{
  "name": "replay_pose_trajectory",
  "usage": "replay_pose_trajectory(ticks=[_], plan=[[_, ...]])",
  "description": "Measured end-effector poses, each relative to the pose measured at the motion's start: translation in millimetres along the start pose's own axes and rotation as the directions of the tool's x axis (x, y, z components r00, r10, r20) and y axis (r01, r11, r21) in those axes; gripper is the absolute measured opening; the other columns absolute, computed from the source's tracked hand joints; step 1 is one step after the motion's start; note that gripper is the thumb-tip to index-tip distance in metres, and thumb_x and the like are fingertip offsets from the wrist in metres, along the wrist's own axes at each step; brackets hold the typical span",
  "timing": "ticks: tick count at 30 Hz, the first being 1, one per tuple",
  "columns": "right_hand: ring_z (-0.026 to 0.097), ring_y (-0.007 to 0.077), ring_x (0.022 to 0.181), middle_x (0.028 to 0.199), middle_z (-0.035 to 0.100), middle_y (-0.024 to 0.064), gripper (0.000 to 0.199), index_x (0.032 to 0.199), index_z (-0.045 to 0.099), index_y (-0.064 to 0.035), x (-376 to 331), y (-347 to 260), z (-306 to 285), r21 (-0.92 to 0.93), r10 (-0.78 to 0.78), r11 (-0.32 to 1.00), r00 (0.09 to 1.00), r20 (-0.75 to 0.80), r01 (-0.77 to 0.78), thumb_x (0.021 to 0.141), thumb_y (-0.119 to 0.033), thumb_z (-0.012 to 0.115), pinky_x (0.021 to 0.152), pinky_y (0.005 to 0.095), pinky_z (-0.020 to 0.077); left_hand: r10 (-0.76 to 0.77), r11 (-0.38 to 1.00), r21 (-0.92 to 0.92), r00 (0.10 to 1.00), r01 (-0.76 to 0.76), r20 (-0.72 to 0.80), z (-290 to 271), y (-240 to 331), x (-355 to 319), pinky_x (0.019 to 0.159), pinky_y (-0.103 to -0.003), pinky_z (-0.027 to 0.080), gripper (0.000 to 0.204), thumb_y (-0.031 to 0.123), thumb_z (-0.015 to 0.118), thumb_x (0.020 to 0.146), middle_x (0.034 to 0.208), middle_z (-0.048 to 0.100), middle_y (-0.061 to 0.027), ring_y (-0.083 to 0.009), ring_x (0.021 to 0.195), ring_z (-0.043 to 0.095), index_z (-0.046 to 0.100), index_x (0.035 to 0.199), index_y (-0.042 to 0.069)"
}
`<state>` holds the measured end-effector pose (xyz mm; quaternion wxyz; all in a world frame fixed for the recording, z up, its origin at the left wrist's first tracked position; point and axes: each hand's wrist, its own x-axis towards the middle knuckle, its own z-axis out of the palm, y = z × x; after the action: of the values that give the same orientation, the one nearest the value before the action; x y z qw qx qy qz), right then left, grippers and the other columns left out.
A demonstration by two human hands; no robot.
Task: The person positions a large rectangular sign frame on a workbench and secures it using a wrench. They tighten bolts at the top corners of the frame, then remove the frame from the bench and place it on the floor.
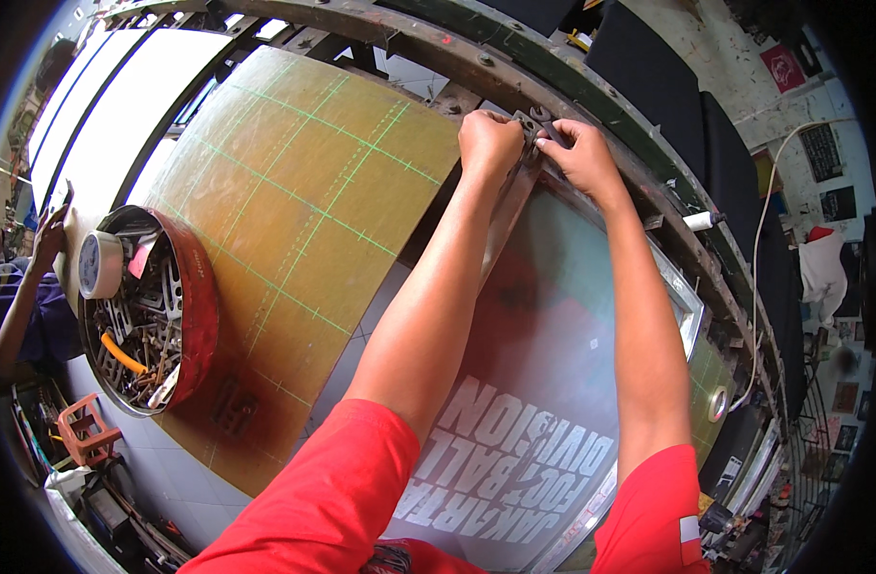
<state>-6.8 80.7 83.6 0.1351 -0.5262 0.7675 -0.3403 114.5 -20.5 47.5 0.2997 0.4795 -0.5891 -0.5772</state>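
Two bare hands at work on a metal fitting. The left hand (490,145) is closed around the small dark metal bracket (529,126) at the head of the screen; the right hand (581,165), just beside it, pinches a dark metal tool, apparently a wrench (554,132). The step appears to be adjusting the fitting; the next move seemingly calls for a steady left grip and a small right-hand turn. Below both hands: a silver-framed, grey mesh screen (543,287) with pale lettering. Left of the left hand: a yellow-brown, green-gridded surface (313,172) and a round red hardware tin (200,306). Farther left: an orange plastic stool (87,430) on grey tiles (199,497).
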Motion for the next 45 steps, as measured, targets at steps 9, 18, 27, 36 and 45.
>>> replay_pose_trajectory(ticks=[9,18,27,36,45], plan=[[0.065,0.0223,0.066,0.077,0.069,0.0160,0.022,0.087,0.068,0.0002,-11.4,-13.8,15.2,-0.003,0.019,1.000,0.984,-0.180,-0.020,0.083,-0.021,0.072,0.066,0.0344,0.0488,0.043,0.999,-0.006,0.999,-0.043,-0.010,-0.3,-3.5,-0.4,0.068,-0.033,0.053,0.022,0.018,0.071,0.076,0.076,0.071,-0.0150,-0.0207,0.070,0.068,0.074,0.084,-0.002],[0.065,0.0315,0.067,0.075,0.066,0.0190,0.023,0.085,0.066,0.0000,-18.1,-18.4,9.8,-0.127,0.039,0.990,0.981,-0.189,-0.064,0.085,-0.023,0.069,0.063,0.0389,0.0480,0.006,1.000,-0.014,0.998,-0.006,0.055,1.8,-6.0,0.5,0.061,-0.032,0.049,0.022,0.019,0.075,0.075,0.071,0.069,-0.0090,-0.0151,0.064,0.062,0.073,0.081,-0.002],[0.065,0.0397,0.079,0.084,0.067,0.0225,0.026,0.088,0.065,0.0018,-27.9,-9.9,4.2,-0.183,-0.047,0.983,0.969,-0.243,0.002,0.084,-0.024,0.068,0.069,0.0437,0.0491,0.017,0.999,-0.044,0.989,-0.010,0.150,-0.1,5.9,-8.4,0.055,-0.033,0.044,0.020,0.019,0.072,0.072,0.066,0.063,-0.0086,-0.0172,0.060,0.057,0.072,0.076,0.000],[0.066,0.0390,0.084,0.089,0.068,0.0226,0.028,0.098,0.068,0.0014,-30.8,-13.0,0.2,-0.223,-0.048,0.975,0.966,-0.253,-0.010,0.083,-0.022,0.068,0.075,0.0427,0.0508,-0.015,1.000,-0.015,0.992,0.017,0.127,2.4,1.7,-4.8,0.071,-0.038,0.053,0.017,0.015,0.066,0.071,0.077,0.069,-0.0190,-0.0277,0.076,0.070,0.067,0.073,-0.001],[0.065,0.0369,0.089,0.097,0.067,0.0203,0.028,0.100,0.069,0.0002,-10.1,-24.5,5.6,-0.133,-0.115,0.987,0.980,-0.164,0.094,0.081,-0.021,0.069,0.078,0.0420,0.0503,-0.004,0.998,-0.065,0.992,0.013,0.128,0.1,3.7,-8.0,0.060,-0.031,0.047,0.019,0.015,0.071,0.076,0.077,0.067,-0.0071,-0.0140,0.068,0.060,0.070,0.087,0.001]])
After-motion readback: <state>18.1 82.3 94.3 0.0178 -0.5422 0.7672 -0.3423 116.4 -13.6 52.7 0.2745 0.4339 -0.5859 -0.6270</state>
